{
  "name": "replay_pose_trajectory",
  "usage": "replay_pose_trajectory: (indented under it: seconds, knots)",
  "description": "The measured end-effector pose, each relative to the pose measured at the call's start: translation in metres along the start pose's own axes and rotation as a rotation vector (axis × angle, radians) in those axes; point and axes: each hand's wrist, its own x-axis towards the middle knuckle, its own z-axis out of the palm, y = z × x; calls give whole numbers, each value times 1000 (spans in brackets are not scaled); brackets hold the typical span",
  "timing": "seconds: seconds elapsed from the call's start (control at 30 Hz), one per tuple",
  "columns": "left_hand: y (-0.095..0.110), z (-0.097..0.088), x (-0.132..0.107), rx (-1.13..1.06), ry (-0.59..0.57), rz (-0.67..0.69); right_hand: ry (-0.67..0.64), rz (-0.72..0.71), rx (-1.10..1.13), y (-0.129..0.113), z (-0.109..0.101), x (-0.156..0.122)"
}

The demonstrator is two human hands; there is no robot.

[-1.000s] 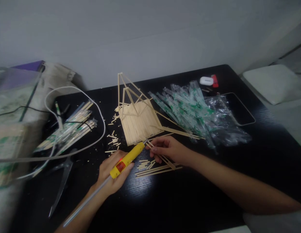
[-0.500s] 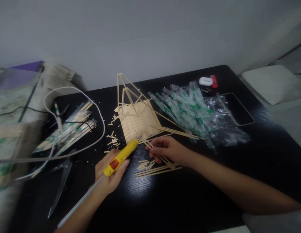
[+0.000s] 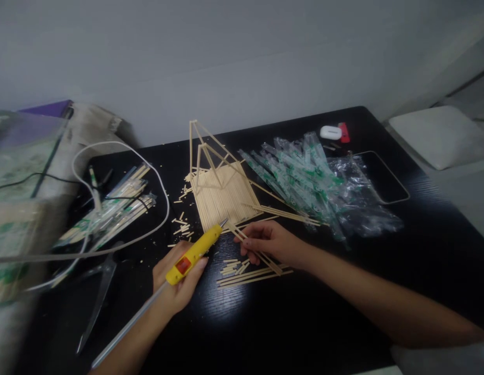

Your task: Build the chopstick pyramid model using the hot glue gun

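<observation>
The glue gun (image 3: 194,254) has shifted left, near held sticks (image 3: 276,269).

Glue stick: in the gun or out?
Partly in: the glue stick enters the back of the glue gun; a long length protrudes.

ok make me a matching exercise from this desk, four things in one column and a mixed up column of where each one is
Things
1. yellow glue gun
2. thin wooden sticks nearest the gun's nozzle
3. green-printed clear plastic wrappers
4. white earbud case

Places
A. heaped to the right of the stick-built model
B. beside a small red object
C. in the left hand
D. between the fingers of the right hand

Right pairs: 1-C, 2-D, 3-A, 4-B
</observation>
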Motion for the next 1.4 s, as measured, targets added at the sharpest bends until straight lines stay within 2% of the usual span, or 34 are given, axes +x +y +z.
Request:
replay_pose_trajectory:
  seconds: [0.13,0.3,0.47,0.73,0.83,1.03,1.23,1.4]
  knots:
    - [0,0,1,-11,-3,28,-6,0,-1,0,0,0]
    - [1,2,4,-47,-84,51,-10,-1,-6,0,0,-1]
    - [2,4,4,-79,-108,97,-6,-8,16,2,-1,0]
    - [2,1,3,-20,-36,51,8,6,13,-1,1,0]
    - [2,2,2,-27,-77,22,-1,6,14,-1,1,0]
    - [0,3,1,-48,-108,83,-2,5,5,-1,1,-1]
    - [-1,1,1,14,5,32,5,13,-11,-4,2,-1]
    - [2,3,2,-25,-79,74,9,20,-6,-4,2,-1]
